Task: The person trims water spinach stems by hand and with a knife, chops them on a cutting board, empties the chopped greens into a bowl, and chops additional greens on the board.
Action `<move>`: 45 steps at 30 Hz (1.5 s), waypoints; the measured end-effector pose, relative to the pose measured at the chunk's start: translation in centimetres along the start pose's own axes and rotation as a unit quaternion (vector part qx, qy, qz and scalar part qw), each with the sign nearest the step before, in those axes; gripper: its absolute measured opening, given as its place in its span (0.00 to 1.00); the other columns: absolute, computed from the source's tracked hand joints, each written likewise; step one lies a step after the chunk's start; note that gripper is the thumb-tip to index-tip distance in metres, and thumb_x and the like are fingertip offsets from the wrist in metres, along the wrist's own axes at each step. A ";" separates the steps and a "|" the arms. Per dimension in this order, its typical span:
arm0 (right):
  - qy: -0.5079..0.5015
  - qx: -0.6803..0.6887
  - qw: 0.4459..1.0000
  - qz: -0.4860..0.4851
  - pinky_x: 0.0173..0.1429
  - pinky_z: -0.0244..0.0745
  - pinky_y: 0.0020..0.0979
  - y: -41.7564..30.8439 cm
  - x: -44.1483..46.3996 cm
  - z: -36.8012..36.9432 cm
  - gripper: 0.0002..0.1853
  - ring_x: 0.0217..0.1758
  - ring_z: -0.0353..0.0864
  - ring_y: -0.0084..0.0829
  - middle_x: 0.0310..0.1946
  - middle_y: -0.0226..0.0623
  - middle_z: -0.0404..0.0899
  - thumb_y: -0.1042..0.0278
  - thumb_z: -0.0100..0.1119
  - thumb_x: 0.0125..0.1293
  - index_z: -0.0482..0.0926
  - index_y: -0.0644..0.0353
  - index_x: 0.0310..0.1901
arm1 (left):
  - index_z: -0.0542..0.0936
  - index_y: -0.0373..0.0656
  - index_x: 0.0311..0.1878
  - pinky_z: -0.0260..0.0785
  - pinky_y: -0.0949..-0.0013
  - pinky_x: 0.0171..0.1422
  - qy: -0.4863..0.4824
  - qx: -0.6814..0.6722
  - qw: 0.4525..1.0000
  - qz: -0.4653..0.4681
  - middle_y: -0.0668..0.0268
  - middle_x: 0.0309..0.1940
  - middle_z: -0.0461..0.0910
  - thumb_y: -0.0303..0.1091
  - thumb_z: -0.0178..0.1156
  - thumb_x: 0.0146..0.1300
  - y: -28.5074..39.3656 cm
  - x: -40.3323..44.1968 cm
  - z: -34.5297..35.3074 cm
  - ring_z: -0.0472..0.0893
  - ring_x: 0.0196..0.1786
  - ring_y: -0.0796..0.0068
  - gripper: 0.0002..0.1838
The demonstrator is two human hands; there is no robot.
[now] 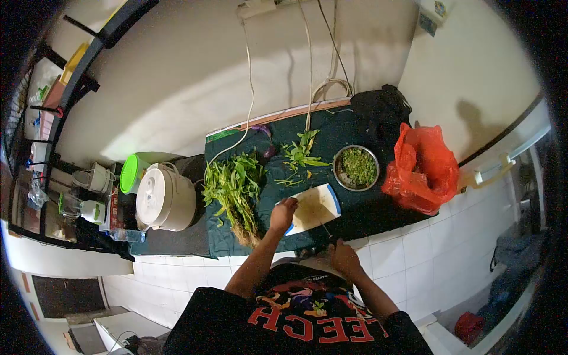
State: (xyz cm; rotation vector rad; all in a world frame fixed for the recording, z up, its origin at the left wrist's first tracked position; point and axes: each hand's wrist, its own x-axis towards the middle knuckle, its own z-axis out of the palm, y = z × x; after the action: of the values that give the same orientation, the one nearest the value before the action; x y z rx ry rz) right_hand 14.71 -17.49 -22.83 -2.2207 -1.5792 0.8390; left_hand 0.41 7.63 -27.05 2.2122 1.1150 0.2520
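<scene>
My left hand [284, 214] is closed at the left edge of a white cutting board [313, 207] with blue ends, which lies at a slant near the table's front edge. My right hand [344, 258] is closed around the handle of a knife, in front of the board. The thin knife blade [326, 230] points up towards the board's lower edge. Right of the board stands a metal bowl [338, 177] with chopped greens [359, 167]. Loose leafy stems [302, 155] lie behind the board. A large bunch of leafy greens with roots [235, 186] lies to the left.
A red plastic bag [421, 168] sits at the table's right end, with a black bag [381, 106] behind it. A white rice cooker [167, 198] and a green-lidded container [131, 171] stand left. Cables [309, 71] hang down the wall. A purple eggplant [270, 151] lies at the back.
</scene>
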 end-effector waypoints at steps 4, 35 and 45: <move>-0.024 0.024 0.996 0.085 0.43 0.76 0.55 -0.9 1.0 -3.4 0.23 0.37 0.81 0.60 0.32 0.65 0.79 0.53 0.42 0.74 0.68 0.72 0.45 | 0.83 0.44 0.47 0.75 0.55 0.48 -0.024 0.025 0.994 0.107 0.54 0.45 0.81 0.32 0.53 0.64 -0.6 -0.5 2.6 0.82 0.45 0.52 0.12; 0.026 0.055 0.995 0.082 0.39 0.77 0.55 0.3 5.0 0.2 0.23 0.34 0.81 0.61 0.28 0.61 0.79 0.51 0.43 0.74 0.68 0.69 0.45 | 0.81 0.42 0.49 0.73 0.59 0.54 -0.024 0.096 0.978 0.184 0.59 0.46 0.79 0.29 0.55 0.61 -0.1 -2.2 4.1 0.77 0.51 0.56 0.14; -0.008 0.017 0.992 0.125 0.41 0.78 0.54 0.3 4.6 -0.4 0.21 0.37 0.83 0.58 0.31 0.59 0.81 0.53 0.43 0.74 0.69 0.67 0.46 | 0.82 0.44 0.49 0.73 0.59 0.54 -0.008 0.112 0.971 0.212 0.59 0.45 0.78 0.30 0.56 0.59 0.5 -2.2 4.5 0.77 0.50 0.56 0.15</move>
State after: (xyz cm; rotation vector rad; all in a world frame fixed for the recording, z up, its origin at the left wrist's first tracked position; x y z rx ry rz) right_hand 16.18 -13.28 -24.01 -2.4262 -1.2988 0.9454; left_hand 1.36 3.67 -30.00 2.6392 0.6765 0.2979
